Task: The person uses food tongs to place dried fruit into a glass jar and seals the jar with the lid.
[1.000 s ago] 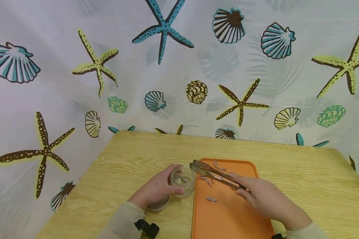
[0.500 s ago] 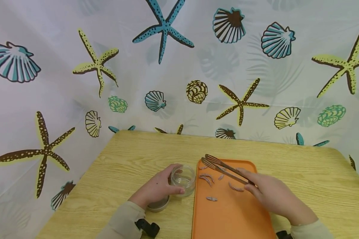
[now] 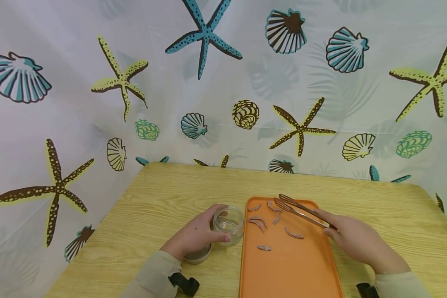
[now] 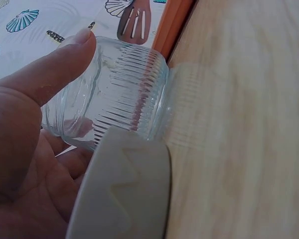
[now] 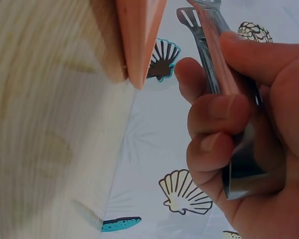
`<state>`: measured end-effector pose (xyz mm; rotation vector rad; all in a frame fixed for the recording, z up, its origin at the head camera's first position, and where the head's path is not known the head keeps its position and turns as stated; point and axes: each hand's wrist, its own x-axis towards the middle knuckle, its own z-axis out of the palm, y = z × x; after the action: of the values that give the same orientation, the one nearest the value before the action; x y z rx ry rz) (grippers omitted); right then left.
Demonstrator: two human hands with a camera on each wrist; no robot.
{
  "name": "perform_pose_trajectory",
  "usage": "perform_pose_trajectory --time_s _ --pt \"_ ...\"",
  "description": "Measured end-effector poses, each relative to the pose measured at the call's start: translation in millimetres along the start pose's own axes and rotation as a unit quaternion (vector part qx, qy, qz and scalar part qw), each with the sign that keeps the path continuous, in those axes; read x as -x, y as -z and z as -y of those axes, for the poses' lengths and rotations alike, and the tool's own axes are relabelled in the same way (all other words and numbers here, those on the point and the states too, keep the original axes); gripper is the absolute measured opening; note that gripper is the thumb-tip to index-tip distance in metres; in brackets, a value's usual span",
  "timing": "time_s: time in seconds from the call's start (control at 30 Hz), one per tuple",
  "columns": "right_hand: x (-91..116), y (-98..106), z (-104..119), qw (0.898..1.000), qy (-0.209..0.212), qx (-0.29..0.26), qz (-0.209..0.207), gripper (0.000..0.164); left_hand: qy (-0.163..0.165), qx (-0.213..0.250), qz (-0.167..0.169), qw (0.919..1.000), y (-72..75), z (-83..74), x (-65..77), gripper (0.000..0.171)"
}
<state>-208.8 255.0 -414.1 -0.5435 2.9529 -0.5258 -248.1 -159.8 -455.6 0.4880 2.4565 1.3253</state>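
My left hand point(image 3: 197, 234) grips a clear glass jar point(image 3: 229, 225) that stands uncapped on the table; the thumb lies along the near side, also plain in the left wrist view, where the jar's ribbed wall point(image 4: 124, 84) shows. A round metal lid point(image 3: 198, 255) lies partly under this hand. My right hand point(image 3: 361, 240) holds metal tongs point(image 3: 301, 215) with slotted heads, the fingers curled round the handle point(image 5: 249, 164). The heads hang apart over the far right part of an orange tray point(image 3: 287, 269). Several small curved greyish-pink pieces point(image 3: 294, 234) lie on the tray.
A wood-patterned table point(image 3: 179, 182) spreads under everything. White cloth point(image 3: 223, 91) printed with starfish and shells rises behind it and at the sides. The tray's raised left edge stands close beside the jar.
My right hand and the tongs have moved rightward, from beside the jar to the tray's far right, uncovering more of the small curved pieces. The left hand and jar stay in place.
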Motion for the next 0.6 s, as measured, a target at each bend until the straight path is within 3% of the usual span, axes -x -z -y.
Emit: perform_pose_trajectory --time_s 0.37,0.6 --pt "-0.1 -4.0 -8.0 1.000 -0.004 0.004 0.022 0.054 -0.015 0.001 0.004 0.9999 -0.2 2.6 -0.9 0.085" --pt "-0.5 -6.1 -7.8 1.000 0.017 0.015 0.008 0.048 -0.016 0.003 0.006 0.9998 -0.1 3.5 -0.8 0.085"
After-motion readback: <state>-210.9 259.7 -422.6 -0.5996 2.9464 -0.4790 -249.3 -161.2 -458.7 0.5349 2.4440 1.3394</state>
